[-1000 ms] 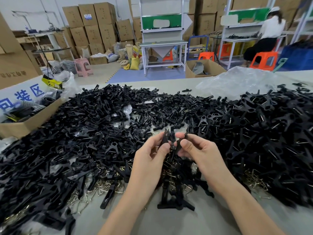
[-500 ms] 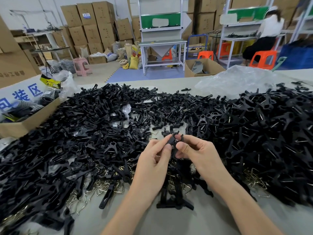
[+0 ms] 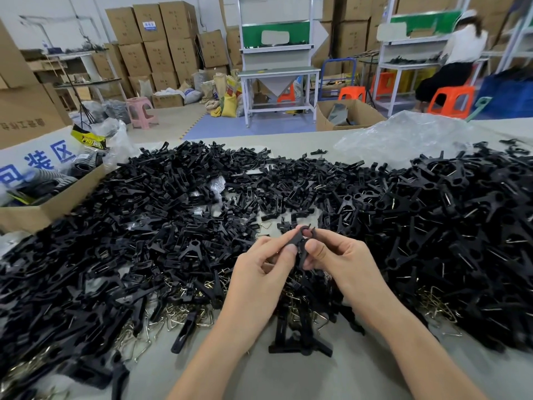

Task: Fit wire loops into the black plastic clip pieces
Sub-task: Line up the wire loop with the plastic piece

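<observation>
Both hands meet over the middle of the table. My left hand point(image 3: 264, 265) and my right hand point(image 3: 339, 259) pinch one black plastic clip piece point(image 3: 302, 241) between thumbs and fingertips; its round head sticks up above them. Any wire in it is hidden by my fingers. A broad heap of loose black clip pieces point(image 3: 129, 226) covers the table's left and far side, and clips with wire showing point(image 3: 450, 220) pile up at the right. Bare wire loops point(image 3: 184, 316) lie under the heap near my left wrist.
A small black stand point(image 3: 300, 339) sits on the grey table point(image 3: 302, 379) between my forearms. An open cardboard box point(image 3: 43, 209) stands at the left edge, a clear plastic bag point(image 3: 403, 134) at the far right. Beyond are stacked cartons, workbenches and a seated person.
My hands have shifted slightly down and together, turning the clip piece between the fingertips. The piles have not moved.
</observation>
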Action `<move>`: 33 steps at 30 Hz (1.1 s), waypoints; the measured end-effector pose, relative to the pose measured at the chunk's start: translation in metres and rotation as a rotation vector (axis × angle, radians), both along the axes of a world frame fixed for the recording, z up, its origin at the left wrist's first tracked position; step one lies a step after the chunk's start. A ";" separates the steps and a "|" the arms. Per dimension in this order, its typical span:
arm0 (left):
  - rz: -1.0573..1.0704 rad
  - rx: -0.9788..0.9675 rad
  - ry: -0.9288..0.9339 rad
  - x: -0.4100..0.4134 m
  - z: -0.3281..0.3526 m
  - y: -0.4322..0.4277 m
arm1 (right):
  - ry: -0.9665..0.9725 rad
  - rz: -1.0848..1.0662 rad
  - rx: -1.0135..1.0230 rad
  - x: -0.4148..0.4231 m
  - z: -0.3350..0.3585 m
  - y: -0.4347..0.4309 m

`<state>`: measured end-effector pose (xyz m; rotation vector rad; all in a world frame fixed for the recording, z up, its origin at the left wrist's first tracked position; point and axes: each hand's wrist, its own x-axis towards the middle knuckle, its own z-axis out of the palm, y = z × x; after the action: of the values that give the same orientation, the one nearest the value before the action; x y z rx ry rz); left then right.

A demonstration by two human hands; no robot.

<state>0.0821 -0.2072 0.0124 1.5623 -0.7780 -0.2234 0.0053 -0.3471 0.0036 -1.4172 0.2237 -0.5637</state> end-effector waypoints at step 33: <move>0.209 0.306 -0.343 0.015 -0.008 0.011 | -0.039 -0.102 0.015 0.003 -0.007 -0.008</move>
<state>0.0972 -0.1960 0.0048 1.9913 -0.8655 0.0880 0.0081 -0.3552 -0.0029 -1.3848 0.2696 -0.6718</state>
